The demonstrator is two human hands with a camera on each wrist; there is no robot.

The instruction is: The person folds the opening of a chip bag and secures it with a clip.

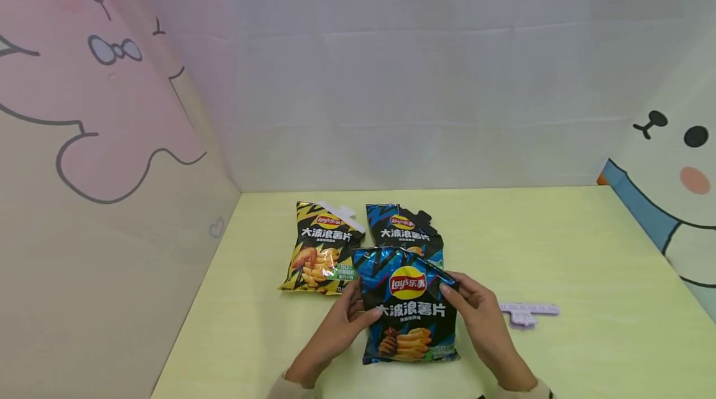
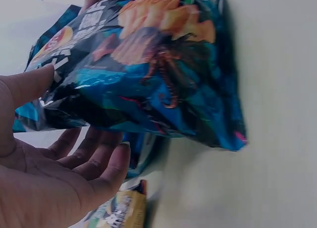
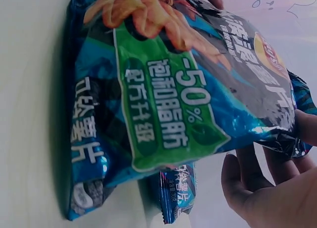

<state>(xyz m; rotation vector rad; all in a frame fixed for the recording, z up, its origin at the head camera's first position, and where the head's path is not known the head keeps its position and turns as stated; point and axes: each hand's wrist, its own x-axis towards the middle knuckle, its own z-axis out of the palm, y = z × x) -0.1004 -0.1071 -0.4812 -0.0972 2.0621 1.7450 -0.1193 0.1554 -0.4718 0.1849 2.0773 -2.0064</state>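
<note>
Both hands hold a blue and black bag of potato chips [image 1: 411,309], its printed front facing up and its top edge away from the person. My left hand [image 1: 342,324] grips the left side, thumb on the front and fingers behind. At the upper right side, my right hand [image 1: 482,312] pinches the bag with its thumb in front. In the left wrist view, the left fingers [image 2: 101,153] curve beneath the bag, partly away from it. The right fingers [image 3: 257,173] reach behind the bag in the right wrist view.
Behind stands a second blue chip bag [image 1: 399,237] with a black clip [image 1: 423,222] at its top corner, partly covered. Left of it lies a yellow chip bag [image 1: 320,256] with a white clip [image 1: 344,215]. A lilac clip [image 1: 526,312] lies right of the right hand.
</note>
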